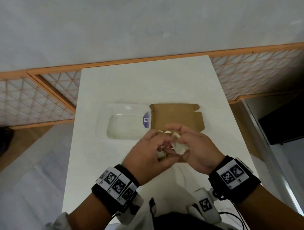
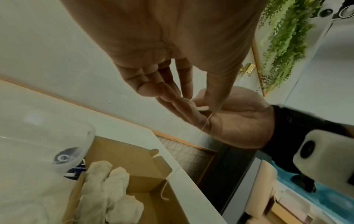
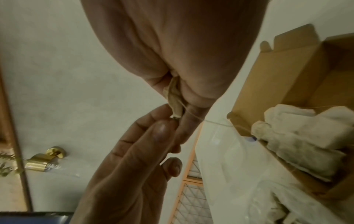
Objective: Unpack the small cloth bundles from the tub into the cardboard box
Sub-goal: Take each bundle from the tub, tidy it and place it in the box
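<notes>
Above the near edge of the cardboard box [image 1: 177, 117], both hands are working one cloth bundle [image 1: 179, 147]: right hand [image 1: 197, 148] gripping it, left hand [image 1: 146, 150] pinching its string [image 2: 205, 125]. Several bundles [image 2: 107, 188] are already lying boxed; the tub [image 1: 123, 122] is looking nearly emptied.

Head view looks down; both close wrist views share the cardboard box [image 2: 122, 163].

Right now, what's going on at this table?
A person holds one small cloth bundle between both hands, left hand and right hand, above the near edge of the box. A thin string trails from it. Several bundles already lie in the box; the tub sits just left of it.
</notes>
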### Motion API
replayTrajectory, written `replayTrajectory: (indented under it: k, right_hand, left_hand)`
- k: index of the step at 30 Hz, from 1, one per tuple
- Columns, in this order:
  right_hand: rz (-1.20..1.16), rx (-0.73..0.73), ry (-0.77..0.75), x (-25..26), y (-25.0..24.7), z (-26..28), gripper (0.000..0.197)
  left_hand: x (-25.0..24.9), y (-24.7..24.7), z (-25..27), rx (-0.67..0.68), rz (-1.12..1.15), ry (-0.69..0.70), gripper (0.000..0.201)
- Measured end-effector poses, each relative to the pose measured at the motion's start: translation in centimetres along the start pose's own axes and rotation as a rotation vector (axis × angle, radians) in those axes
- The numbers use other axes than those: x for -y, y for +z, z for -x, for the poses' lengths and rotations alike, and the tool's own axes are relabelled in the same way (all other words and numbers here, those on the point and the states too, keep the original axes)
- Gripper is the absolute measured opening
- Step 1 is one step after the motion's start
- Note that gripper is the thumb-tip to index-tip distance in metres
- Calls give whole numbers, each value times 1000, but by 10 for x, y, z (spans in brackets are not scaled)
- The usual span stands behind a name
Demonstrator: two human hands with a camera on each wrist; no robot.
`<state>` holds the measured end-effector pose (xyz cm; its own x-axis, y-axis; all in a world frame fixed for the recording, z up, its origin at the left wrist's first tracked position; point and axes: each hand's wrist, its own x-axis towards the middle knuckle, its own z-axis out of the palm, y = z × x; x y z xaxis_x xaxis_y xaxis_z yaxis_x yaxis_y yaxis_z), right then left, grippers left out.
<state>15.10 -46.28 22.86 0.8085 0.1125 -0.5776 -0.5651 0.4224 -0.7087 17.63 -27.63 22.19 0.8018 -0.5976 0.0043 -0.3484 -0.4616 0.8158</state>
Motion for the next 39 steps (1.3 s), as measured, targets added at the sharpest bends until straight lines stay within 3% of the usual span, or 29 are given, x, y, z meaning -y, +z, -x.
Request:
replayTrajectory:
  k: [3, 7, 10, 13, 17, 21, 26, 31, 35, 39]
  right_hand:
    - [-38, 68, 2, 2, 12, -3, 57]
    - [-76, 163, -10, 4, 24, -6, 60]
    - [-120, 207, -6, 5, 31, -9, 59]
    - [-164, 238, 16, 4, 37, -12, 57]
    - [-132, 279, 39, 3, 40, -11, 54]
    - [70, 311, 94, 6, 42, -7, 58]
    - [438, 316, 102, 3, 44, -3, 28]
    - [952, 194, -217, 21, 46, 5, 18]
    - [1035, 119, -425, 36, 56, -2, 19]
    - [1043, 98, -468, 36, 65, -23, 16]
  left_hand:
    - [1, -9, 5, -74, 28, -64, 58]
    - [2, -13, 10, -113, -90, 83, 64]
    - [6, -12, 12, -204, -151, 94, 49]
    - [5, -17, 12, -293, -57, 96, 27]
    - [3, -24, 12, -343, 88, 4, 20]
    - [11, -32, 16, -382, 230, -172, 9]
    - [18, -45, 21, -374, 116, -166, 15]
    - [35, -54, 28, -254, -121, -156, 10]
    - [36, -55, 35, -159, -111, -92, 11]
    - [30, -55, 37, -219, -43, -46, 6]
